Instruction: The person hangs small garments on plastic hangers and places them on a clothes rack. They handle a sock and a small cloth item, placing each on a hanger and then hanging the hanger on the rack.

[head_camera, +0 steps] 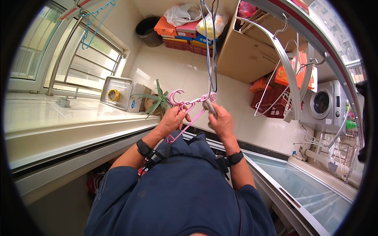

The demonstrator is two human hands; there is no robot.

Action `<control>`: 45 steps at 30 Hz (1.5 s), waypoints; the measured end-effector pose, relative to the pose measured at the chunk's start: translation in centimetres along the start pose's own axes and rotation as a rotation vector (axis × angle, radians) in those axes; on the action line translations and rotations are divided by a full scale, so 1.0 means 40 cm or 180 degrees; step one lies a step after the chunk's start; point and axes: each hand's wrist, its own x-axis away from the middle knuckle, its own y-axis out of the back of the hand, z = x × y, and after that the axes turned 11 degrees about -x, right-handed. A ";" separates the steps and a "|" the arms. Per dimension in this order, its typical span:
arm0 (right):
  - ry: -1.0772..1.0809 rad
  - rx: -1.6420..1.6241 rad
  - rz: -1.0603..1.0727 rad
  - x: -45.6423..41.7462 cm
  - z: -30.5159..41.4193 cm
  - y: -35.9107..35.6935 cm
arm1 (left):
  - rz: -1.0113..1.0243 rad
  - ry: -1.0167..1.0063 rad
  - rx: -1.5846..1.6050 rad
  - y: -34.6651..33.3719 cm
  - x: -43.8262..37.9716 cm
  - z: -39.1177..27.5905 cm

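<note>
My left hand is closed on a pink plastic clothes hanger near the base of its hook. The hanger slants down across the front of my lap. In my right hand is a bunched grey cloth, pressed against the other end of the pink hanger. Beside that cloth hang thin metal hangers, blue and silver, which reach down from the top of the view. Whether they touch the pink hanger I cannot tell.
An aloe plant in a pot and a metal tray stand at the left. A large cardboard box and a washing machine are at the right. Several hangers hang at the upper right. A sliding glass door runs along the lower right.
</note>
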 end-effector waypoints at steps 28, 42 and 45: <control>-0.1579 -0.4297 0.1715 -0.032 0.174 -0.061 | -0.0945 -0.0318 -0.3332 -0.029 0.000 0.021; -0.1189 -0.2027 0.0933 0.035 0.081 -0.075 | -0.1383 -0.1545 -0.4076 0.018 0.054 0.081; -0.1123 -0.1875 0.0860 0.031 0.116 -0.069 | -0.1368 -0.1394 -0.4035 0.017 0.053 0.103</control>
